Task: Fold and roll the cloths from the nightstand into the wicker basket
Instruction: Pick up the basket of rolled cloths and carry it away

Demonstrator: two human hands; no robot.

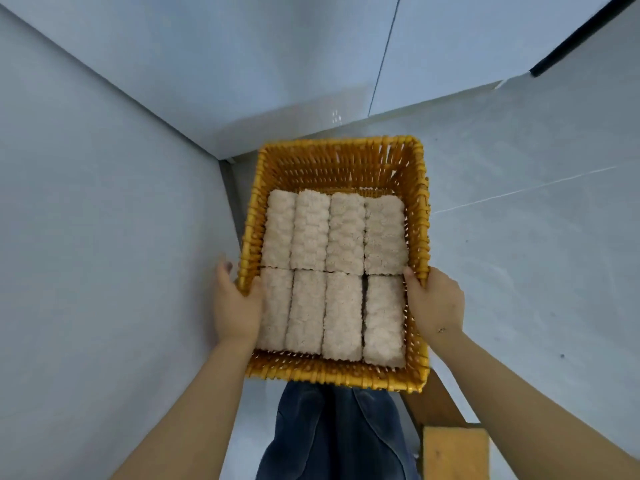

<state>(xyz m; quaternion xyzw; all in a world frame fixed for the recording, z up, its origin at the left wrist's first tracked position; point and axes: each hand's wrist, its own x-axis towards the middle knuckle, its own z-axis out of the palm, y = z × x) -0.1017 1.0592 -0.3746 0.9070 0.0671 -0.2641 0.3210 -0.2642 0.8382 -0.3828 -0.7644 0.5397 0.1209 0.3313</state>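
A yellow wicker basket (341, 164) is held up in front of me over the floor. Inside it lie several rolled beige cloths (346, 237), packed side by side in two rows. My left hand (235, 306) grips the basket's left rim, thumb inside against a roll and fingers outside. My right hand (434, 303) grips the right rim the same way. Both forearms reach in from the bottom of the view.
Pale walls meet in a corner at the left and back (221, 157). A light tiled floor (519, 202) spreads to the right. My legs in blue jeans (332, 434) show below the basket. A wooden piece of furniture (453, 452) stands at the bottom right.
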